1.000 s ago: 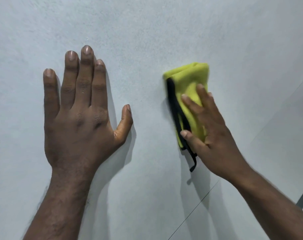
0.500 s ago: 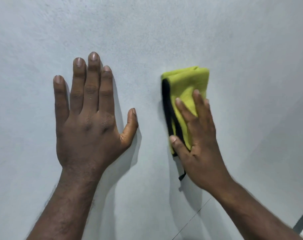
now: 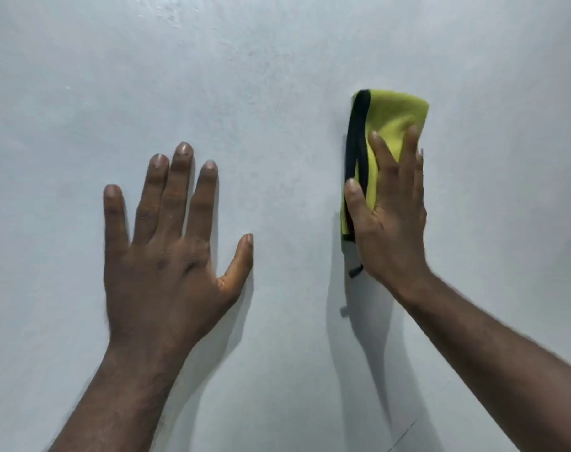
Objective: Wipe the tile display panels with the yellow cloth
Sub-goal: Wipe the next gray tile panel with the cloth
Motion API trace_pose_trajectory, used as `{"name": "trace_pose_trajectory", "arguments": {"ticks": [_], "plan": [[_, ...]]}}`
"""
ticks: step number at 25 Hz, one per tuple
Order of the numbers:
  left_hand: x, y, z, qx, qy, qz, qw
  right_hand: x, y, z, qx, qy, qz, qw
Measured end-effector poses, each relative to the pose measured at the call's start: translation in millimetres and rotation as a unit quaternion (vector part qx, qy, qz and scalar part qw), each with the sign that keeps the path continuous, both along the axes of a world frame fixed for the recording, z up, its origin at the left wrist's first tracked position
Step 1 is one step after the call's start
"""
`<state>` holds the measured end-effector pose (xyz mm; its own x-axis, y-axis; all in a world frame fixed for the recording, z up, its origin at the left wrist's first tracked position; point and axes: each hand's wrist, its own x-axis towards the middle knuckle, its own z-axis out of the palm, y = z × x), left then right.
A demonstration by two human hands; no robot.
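Observation:
A pale grey tile panel fills almost the whole view. My left hand lies flat on it at the lower left, fingers straight and spread. To its right, my right hand presses a folded yellow cloth with a black edge against the panel. Its fingers are straight and point up over the cloth. The lower part of the cloth is hidden under the palm, and a short black tag pokes out below.
A thin joint line between panels runs diagonally at the bottom right. Faint specks mark the panel near the top.
My right hand has slid the cloth up the panel and turned more upright. The view has shifted, so both hands sit lower and the joint line is nearly out of sight.

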<state>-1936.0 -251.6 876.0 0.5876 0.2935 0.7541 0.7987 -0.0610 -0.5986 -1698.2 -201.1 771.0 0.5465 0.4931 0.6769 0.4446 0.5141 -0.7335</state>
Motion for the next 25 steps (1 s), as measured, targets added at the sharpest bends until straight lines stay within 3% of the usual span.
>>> {"name": "trace_pose_trajectory", "arguments": {"ticks": [1, 4, 5, 9, 13, 14, 17, 18, 20, 22, 23, 25], "plan": [[-13.0, -5.4, 5.7, 0.001, -0.007, -0.001, 1.000, -12.3, -4.7, 17.1, 0.005, 0.003, 0.002, 1.000], [-55.8, -21.8, 27.3, 0.022, -0.023, 0.001, 0.999, -57.4, -17.5, 18.8, 0.091, -0.189, -0.057, 0.976], [-72.9, -27.3, 35.0, 0.030, -0.036, -0.001, 0.999, -60.4, -20.3, 18.4, 0.109, -0.206, -0.077, 0.969], [-121.2, -38.7, 49.4, 0.043, -0.049, 0.002, 0.998, -80.1, -26.0, 84.8, 0.052, -0.041, -0.039, 0.997], [-128.4, -39.1, 44.2, 0.040, -0.033, 0.009, 0.999, -132.8, -38.0, 71.9, 0.127, -0.242, -0.101, 0.957], [-127.3, -38.8, 42.9, 0.042, -0.031, 0.011, 0.999, -124.5, -38.3, 69.3, 0.122, -0.240, -0.110, 0.957], [-129.8, -36.6, 42.2, 0.049, -0.031, 0.015, 0.998, -108.0, -36.0, 118.6, 0.038, -0.086, -0.103, 0.990], [-129.3, -37.4, 41.7, 0.045, -0.032, 0.012, 0.998, -113.6, -38.3, 135.8, 0.031, -0.084, -0.102, 0.991], [-128.1, -38.3, 40.9, 0.043, -0.033, 0.001, 0.999, -134.6, -45.9, 134.3, 0.081, -0.200, -0.139, 0.966], [-127.3, -37.8, 42.1, 0.040, -0.037, -0.006, 0.999, -143.6, -47.3, 91.7, 0.122, -0.328, -0.151, 0.924], [-127.0, -37.6, 42.4, 0.037, -0.037, -0.007, 0.999, -134.2, -45.5, 79.5, 0.122, -0.334, -0.156, 0.922], [-129.3, -37.5, 41.7, 0.036, -0.034, -0.004, 0.999, -116.1, -36.7, 94.9, 0.074, -0.186, -0.145, 0.969]]}}
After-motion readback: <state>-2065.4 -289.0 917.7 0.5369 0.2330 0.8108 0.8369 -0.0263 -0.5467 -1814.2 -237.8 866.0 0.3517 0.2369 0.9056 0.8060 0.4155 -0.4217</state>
